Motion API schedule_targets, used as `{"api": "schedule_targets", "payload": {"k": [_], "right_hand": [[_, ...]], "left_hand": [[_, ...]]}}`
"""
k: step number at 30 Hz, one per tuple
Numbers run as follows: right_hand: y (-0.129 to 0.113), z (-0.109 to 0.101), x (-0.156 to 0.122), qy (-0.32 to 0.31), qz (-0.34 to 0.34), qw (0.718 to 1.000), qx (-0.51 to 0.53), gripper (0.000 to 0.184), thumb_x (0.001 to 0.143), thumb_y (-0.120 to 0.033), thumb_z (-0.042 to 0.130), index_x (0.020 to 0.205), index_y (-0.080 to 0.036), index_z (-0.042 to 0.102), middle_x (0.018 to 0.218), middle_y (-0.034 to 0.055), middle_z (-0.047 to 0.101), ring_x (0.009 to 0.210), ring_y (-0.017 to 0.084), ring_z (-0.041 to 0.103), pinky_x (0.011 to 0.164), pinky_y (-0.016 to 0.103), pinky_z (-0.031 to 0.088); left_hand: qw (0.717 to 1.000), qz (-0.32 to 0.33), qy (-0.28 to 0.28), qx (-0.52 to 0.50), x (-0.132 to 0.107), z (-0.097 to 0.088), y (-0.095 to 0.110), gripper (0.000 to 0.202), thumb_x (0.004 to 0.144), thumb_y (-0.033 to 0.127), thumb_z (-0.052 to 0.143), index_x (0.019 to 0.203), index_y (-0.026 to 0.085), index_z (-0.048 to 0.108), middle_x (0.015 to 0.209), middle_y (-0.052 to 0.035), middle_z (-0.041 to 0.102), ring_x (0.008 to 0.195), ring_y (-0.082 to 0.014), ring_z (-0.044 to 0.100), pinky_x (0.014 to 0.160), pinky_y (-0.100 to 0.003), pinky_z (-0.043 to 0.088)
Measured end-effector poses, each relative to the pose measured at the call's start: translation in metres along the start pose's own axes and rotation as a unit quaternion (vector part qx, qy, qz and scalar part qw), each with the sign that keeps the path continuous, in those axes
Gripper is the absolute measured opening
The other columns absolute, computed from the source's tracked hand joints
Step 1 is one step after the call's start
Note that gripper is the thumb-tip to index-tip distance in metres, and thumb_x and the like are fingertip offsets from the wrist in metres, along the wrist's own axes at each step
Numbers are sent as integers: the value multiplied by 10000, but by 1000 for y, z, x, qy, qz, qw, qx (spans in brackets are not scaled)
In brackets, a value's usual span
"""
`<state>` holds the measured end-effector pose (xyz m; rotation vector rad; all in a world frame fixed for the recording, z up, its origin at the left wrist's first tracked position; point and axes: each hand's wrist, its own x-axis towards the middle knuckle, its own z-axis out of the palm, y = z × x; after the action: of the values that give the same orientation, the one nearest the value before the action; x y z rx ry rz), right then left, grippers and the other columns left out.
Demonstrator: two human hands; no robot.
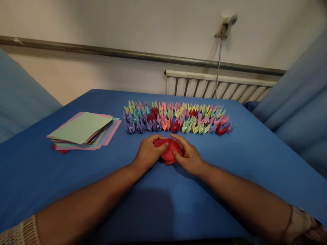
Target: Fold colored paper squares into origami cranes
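Observation:
A partly folded piece of red origami paper (169,151) is held between my two hands, just above the blue cloth near the middle. My left hand (150,149) grips its left side, thumb lying on top and fingers behind. On the right side, my right hand (190,156) pinches it with the thumb in front and the fingers curled behind. Both hands cover the outer edges of the paper, so its full shape is hidden. Just beyond them stand rows of folded paper cranes (166,122) in many colours.
A stack of coloured paper sheets (84,127), pale green on top, lies to the left. The blue tablecloth (122,211) covers the table. Behind are a metal rail (109,51), a radiator (204,81) and a wall socket with a plug (224,27). Blue curtains (304,95) hang at both sides.

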<state>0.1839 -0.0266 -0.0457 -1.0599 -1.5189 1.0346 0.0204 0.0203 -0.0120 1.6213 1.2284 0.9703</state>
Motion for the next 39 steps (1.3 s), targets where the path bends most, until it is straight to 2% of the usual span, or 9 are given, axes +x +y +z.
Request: {"api": "schedule_targets", "payload": {"k": [5,11,13,21,25,28,33,36,39], "right_hand": [[2,-1,1,25,0,999,-24,567,782,-105,532,1317,-287,486,748,-45,579,607,116,513,595,261,442],[0,-3,7,51,-9,998,25,369,790,-140,516,1121,-268,616,1060,12,665,935,176,627,848,361,501],[-2,-3,7,50,-12,998,37,335,795,-152,512,1080,-268,642,1070,13,676,970,184,631,886,384,498],[-3,-7,9,76,-5,997,35,286,799,-167,505,971,-263,712,1001,9,707,936,182,639,900,390,490],[-3,-8,10,91,4,995,43,225,807,-190,518,922,-249,702,954,11,699,892,178,631,861,361,490],[-4,-7,8,96,-6,995,35,183,820,-208,535,923,-237,683,942,15,689,875,174,628,837,339,486],[-5,-6,2,60,-34,998,-10,185,848,-214,536,991,-239,652,949,21,681,857,174,623,801,326,479],[-4,-7,1,57,-31,997,-32,153,858,-246,554,986,-236,637,922,21,667,828,173,609,775,319,475],[-6,-8,1,55,-14,998,-34,132,852,-323,598,947,-233,616,841,11,635,740,160,580,708,303,470]], "left_hand": [[998,-9,15,-53,0,-2,-1,107,683,235,684,761,168,653,925,-50,729,814,-188,669,744,-312,532],[987,-42,-2,-155,-1,0,1,151,663,200,689,808,160,670,937,-56,725,854,-186,674,826,-338,524],[985,-47,-18,-166,-2,1,1,171,674,206,685,840,164,693,937,-55,726,857,-186,674,851,-348,518],[973,-38,-38,-224,-2,-1,3,59,694,209,691,717,162,665,1000,-67,733,960,-207,674,968,-400,469],[959,-35,-62,-274,-1,-4,3,139,685,214,714,801,157,662,1073,-87,718,995,-226,665,947,-405,476],[959,-47,-48,-276,-1,-4,3,245,707,281,731,902,158,647,1098,-89,707,937,-202,670,877,-365,503],[967,-84,11,-240,-1,0,1,306,685,303,754,924,157,629,860,-32,706,745,-148,655,731,-287,517],[964,-104,0,-243,-1,1,0,253,694,308,745,856,151,631,767,-16,685,680,-140,641,691,-282,516],[973,-88,5,-212,0,0,-1,240,689,319,749,822,147,648,764,-28,697,673,-149,643,682,-290,519]]}}
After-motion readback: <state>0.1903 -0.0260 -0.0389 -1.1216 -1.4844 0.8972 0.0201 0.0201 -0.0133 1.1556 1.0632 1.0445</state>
